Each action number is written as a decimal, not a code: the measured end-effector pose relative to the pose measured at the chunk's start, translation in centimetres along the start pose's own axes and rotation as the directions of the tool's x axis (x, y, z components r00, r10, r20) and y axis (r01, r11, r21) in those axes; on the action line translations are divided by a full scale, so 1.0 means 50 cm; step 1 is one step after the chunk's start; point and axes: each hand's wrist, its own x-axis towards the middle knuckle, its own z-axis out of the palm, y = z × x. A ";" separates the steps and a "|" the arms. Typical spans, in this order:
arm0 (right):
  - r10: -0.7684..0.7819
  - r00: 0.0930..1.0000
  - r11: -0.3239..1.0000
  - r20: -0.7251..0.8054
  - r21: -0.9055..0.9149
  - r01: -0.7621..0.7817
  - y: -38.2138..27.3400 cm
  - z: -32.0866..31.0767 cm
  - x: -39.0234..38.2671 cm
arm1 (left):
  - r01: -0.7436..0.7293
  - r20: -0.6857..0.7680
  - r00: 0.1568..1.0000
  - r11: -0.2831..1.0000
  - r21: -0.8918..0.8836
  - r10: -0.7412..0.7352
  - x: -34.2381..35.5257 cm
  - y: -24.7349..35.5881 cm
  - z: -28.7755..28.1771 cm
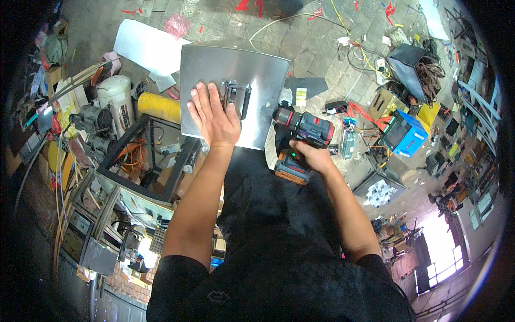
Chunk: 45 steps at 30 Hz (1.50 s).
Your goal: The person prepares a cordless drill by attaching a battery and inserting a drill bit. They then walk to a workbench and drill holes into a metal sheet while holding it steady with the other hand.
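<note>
A shiny sheet-metal panel [206, 63] is in front of me, with a dark metal handle [247, 101] fixed near its middle. My left hand [216, 121] lies on the panel with its fingers stretched out flat, the thumb beside the handle. In my right hand [314, 156] is a cordless drill [313, 129], black and red, with its battery pack at the bottom. The drill's front end points left, near the panel's right edge. Whether its tip touches the metal cannot be made out.
A yellow cylinder [159, 107] and a dark metal frame [120, 153] stand at the left, near a white tank [115, 99]. On the right are a blue box-shaped device [409, 134], an open black case [409, 70] and orange cables. White sheets [147, 47] lie on the floor beyond the panel.
</note>
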 end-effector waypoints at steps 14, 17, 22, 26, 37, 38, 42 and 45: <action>0.062 0.998 0.996 -0.017 0.071 -0.061 -0.015 0.012 -0.003 | -0.024 -0.019 1.000 0.999 -0.030 0.024 0.006 -0.004 -0.005; 0.067 0.997 0.987 0.047 0.140 -0.073 -0.014 0.009 -0.002 | -0.038 -0.046 0.998 0.998 -0.049 0.035 0.010 -0.009 0.000; 0.082 0.996 0.987 0.022 0.139 -0.085 -0.015 -0.005 0.000 | -0.032 -0.024 0.999 0.999 -0.038 0.031 0.002 -0.001 -0.005; 0.077 0.993 0.990 0.087 0.114 -0.087 -0.007 -0.029 0.029 | -0.032 -0.012 0.999 0.999 -0.041 0.032 0.012 -0.003 -0.004; 0.078 0.991 0.991 0.112 -0.113 -0.065 -0.032 -0.043 0.014 | 0.039 0.035 0.999 0.998 -0.043 -0.037 0.010 -0.010 0.003; 0.054 0.991 0.995 0.121 -0.095 -0.043 -0.024 -0.043 0.017 | 0.040 0.039 0.998 0.998 -0.044 -0.038 0.013 -0.007 0.000; -0.139 0.986 0.971 0.096 -0.183 0.155 0.028 -0.043 0.033 | 0.045 0.056 0.997 0.999 -0.007 -0.045 0.013 -0.002 -0.008; -0.594 0.793 0.647 0.135 -0.507 0.570 0.081 -0.045 0.048 | 0.022 0.019 1.000 1.000 -0.006 -0.022 0.010 0.002 -0.006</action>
